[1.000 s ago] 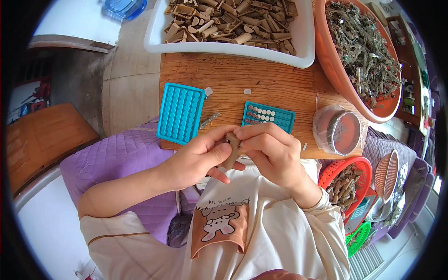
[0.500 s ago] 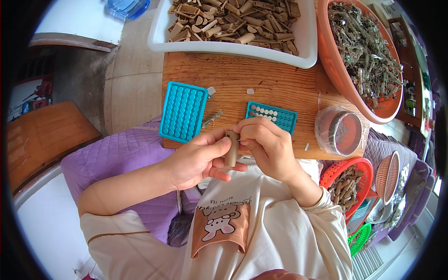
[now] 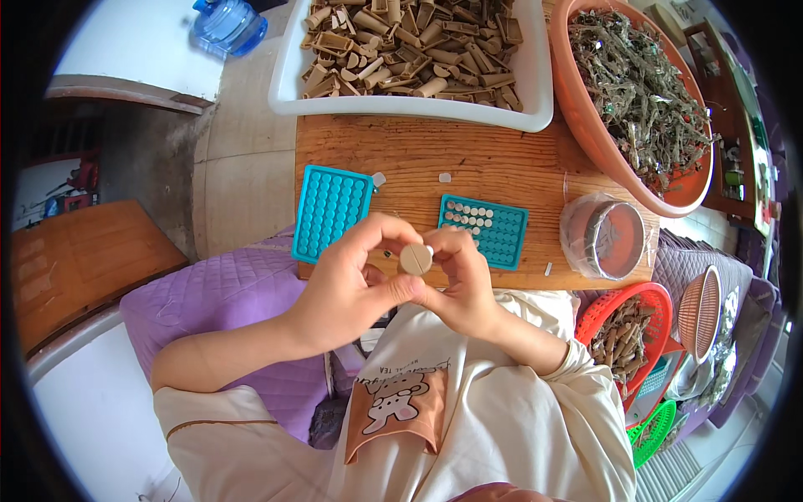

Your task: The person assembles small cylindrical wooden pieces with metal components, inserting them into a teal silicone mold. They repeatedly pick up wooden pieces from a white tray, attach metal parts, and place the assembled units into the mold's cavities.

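Between both hands is a small tan cylinder (image 3: 415, 259), its round end turned up toward me with a straight seam across it. My left hand (image 3: 343, 289) closes thumb and fingers on its left side. From the right, my right hand (image 3: 464, 289) pinches it; a small white bit shows by those fingertips. Just beyond the hands lie a teal tray of round pockets (image 3: 333, 213) on the left and a smaller teal tray (image 3: 504, 238) on the right. White and brownish discs (image 3: 470, 212) fill some pockets of the smaller one.
A white tub (image 3: 410, 110) of tan half-cylinders stands at the wooden table's (image 3: 401, 151) far side. Right of it is an orange basin (image 3: 562, 92) of tangled grey-brown material. A plastic-wrapped round container (image 3: 617, 243) sits near the right edge, above a red basket (image 3: 657, 305).
The cylinder, which lay lengthwise in my hands, is tipped so its end faces me. My left fingers have curled in around it. A thin metal tool on the table is now mostly hidden.
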### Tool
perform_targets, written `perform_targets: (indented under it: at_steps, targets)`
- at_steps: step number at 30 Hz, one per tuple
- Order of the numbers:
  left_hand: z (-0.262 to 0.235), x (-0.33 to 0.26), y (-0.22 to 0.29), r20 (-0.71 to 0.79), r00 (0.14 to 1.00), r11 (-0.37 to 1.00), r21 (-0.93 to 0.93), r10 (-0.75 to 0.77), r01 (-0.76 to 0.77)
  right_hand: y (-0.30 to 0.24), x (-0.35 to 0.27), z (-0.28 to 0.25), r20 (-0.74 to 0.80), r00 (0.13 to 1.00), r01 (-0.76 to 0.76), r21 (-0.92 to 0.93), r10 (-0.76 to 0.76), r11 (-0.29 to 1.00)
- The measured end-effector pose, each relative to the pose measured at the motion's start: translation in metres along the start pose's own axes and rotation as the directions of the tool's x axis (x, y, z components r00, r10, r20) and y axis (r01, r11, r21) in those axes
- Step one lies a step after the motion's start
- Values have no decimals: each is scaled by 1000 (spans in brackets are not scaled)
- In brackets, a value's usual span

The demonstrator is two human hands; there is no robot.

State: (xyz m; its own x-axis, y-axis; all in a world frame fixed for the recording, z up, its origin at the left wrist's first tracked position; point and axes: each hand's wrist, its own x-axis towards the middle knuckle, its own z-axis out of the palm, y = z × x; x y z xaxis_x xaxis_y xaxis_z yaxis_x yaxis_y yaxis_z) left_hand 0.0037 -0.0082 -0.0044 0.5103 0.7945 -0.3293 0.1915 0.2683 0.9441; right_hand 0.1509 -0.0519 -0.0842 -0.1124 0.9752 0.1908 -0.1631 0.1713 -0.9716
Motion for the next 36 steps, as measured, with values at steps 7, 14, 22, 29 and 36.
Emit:
perform_targets:
  at_steps: [7, 14, 22, 29, 36]
  targets:
    - [-6, 3, 6, 180, 858, 612, 632, 481, -476, -22, 6, -13, 46, 972, 225, -431, -228, 874]
    - [-14, 6, 2, 387, 702, 181, 788, 598, -589, -31, 4, -16, 93, 975, 221, -475, -201, 852]
    - [-12, 5, 4, 380, 648, 120, 798, 660, -590, -32, -1, -6, 115, 985, 161, -379, -126, 911]
    - [-12, 7, 2, 373, 709, 158, 812, 599, -562, -37, -1, -10, 125, 991, 90, -377, -46, 922]
    - [-14, 5, 0, 280, 941, 104, 947, 189, -303, -56, -41, -120, -578, 815, -220, -358, -31, 908]
